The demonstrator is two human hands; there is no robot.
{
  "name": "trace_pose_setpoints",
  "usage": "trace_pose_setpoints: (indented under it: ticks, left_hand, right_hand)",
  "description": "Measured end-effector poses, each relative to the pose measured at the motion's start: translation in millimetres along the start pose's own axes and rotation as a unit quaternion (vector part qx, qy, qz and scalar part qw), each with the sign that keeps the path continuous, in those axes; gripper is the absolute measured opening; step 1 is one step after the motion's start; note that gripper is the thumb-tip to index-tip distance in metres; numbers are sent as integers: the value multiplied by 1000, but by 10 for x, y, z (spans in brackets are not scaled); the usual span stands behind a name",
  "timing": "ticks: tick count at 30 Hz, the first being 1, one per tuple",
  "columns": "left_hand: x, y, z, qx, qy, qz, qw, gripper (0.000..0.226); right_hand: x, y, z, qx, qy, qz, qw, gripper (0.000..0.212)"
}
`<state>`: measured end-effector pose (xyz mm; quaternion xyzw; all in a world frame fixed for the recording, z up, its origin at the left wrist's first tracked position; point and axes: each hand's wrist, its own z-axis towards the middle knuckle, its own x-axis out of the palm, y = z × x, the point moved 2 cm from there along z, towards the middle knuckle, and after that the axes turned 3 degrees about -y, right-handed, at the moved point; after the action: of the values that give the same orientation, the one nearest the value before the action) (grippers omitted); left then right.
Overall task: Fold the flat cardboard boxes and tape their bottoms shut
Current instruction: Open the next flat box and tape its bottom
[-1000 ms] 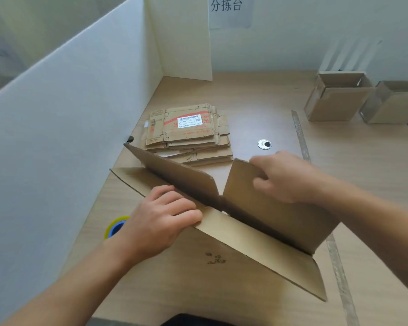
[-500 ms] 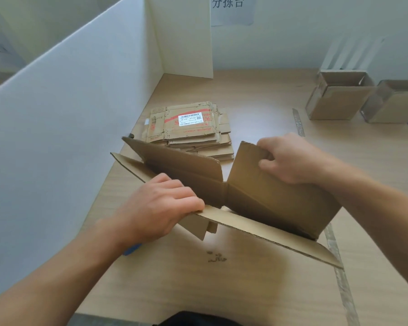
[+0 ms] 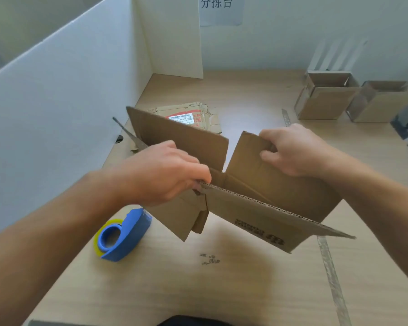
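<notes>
Pale wooden table (image 3: 245,290) viewed from above, at the height of the person working at it. A tall white partition (image 3: 57,102) closes off the left side and wraps round the far left corner. A paper sign (image 3: 220,10) with Chinese characters hangs on the back wall.

Both bare forearms reach in from the lower edge and hold a brown cardboard box (image 3: 257,184) that is half opened and raised off the table in the middle of the view. Its flaps stand up and splay outward, and the near wall carries dark printed lettering that is upside down from here.

The left hand (image 3: 160,175) grips the box at its near left corner, fingers curled round the corrugated edge. The right hand (image 3: 295,151) pinches the top of an upright flap on the right, thumb on the near face and fingers folded over the far face.

A blue tape dispenser (image 3: 125,234) with a yellowish roll lies on the table just below the left wrist, apart from the box. Behind the raised flaps, a stack of flat boxes (image 3: 198,116) rests near the partition, its top sheet bearing a white barcode label and a red stripe.

At the far right a left upright box (image 3: 325,97) stands open, with a right upright box (image 3: 382,102) close beside it. A shiny strip of tape (image 3: 332,274) runs along the table on the right
</notes>
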<state>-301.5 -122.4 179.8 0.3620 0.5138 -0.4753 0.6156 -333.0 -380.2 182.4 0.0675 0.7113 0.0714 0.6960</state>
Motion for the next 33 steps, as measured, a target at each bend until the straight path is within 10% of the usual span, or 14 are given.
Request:
trace_pose_setpoints:
  ticks: [3,7,12,17,20,23,27,33]
  left_hand:
    - [-81,149,126,-16,-83,20,996,25]
    - [131,391,40,-154,-222,-15,963,42]
    - [994,215,-375,-327,-167,-204,907,59]
    - [1827,-190,-488,-485,30,-326,811,54]
    - [2143,-380,-416,-547,86,-374,744,62]
    - [2331,-491,-401,-587,119,-387,700,69]
    - [2442,-632,-443,-607,142,-400,672,15]
    - [2542,-660,-515,-652,76,-451,605,20]
  right_hand:
    - [2,-207,-42,34,57,179,982,11]
    - [427,-635,-170,147,59,467,870,23]
    - [1118,-820,-509,252,39,577,775,36]
    - [1561,-1268,-837,297,40,506,809,71]
    - [1915,-1407,-1065,349,134,422,826,26]
    - [2079,-1497,-1152,372,110,255,886,29]
    - [2121,-1405,-1097,360,7,208,910,32]
    - [2288,-1222,-1041,464,80,526,708,65]
